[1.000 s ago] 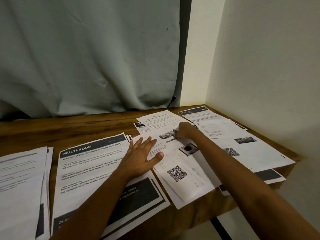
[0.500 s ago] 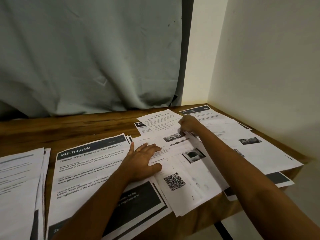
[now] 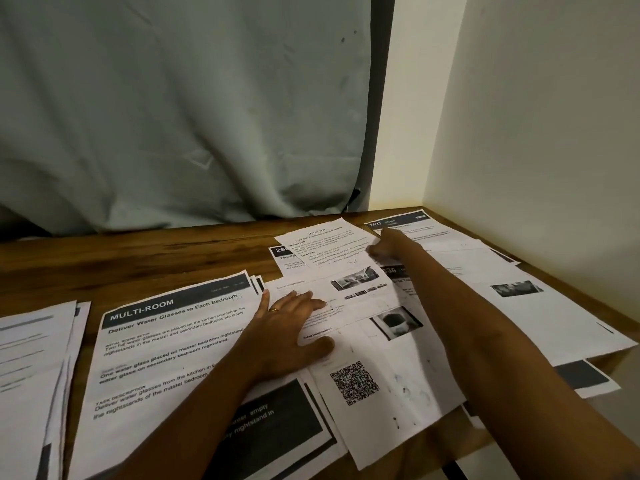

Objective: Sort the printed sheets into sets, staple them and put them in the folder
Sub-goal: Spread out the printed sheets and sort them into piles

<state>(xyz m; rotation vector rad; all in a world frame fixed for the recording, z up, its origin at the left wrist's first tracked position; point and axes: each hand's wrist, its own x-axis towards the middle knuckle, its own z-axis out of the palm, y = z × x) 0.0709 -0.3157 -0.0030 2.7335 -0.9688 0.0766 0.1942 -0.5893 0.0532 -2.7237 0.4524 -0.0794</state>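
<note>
Printed sheets cover a wooden table [image 3: 138, 258]. My left hand [image 3: 291, 327] lies flat with spread fingers, pressing on overlapping sheets between the "MULTI-ROOM" stack [image 3: 166, 341] and a QR-code sheet [image 3: 398, 393]. My right hand [image 3: 388, 244] reaches to the far side, and its curled fingers pinch the right edge of a text sheet [image 3: 325, 244] lying on top of the spread. My right forearm hides part of the sheets beneath it. I see no stapler or folder.
Another pile of sheets [image 3: 31, 358] lies at the left edge. More sheets [image 3: 519, 306] spread to the right and overhang the table's front edge, and a "2437" sheet [image 3: 415, 226] sits in the far corner. A grey curtain [image 3: 173, 116] hangs behind, and a wall [image 3: 536, 133] stands right.
My right hand has slid the text sheet farther back and to the right. My left hand has stayed pressed on the sheets, its fingers drawn slightly closer together.
</note>
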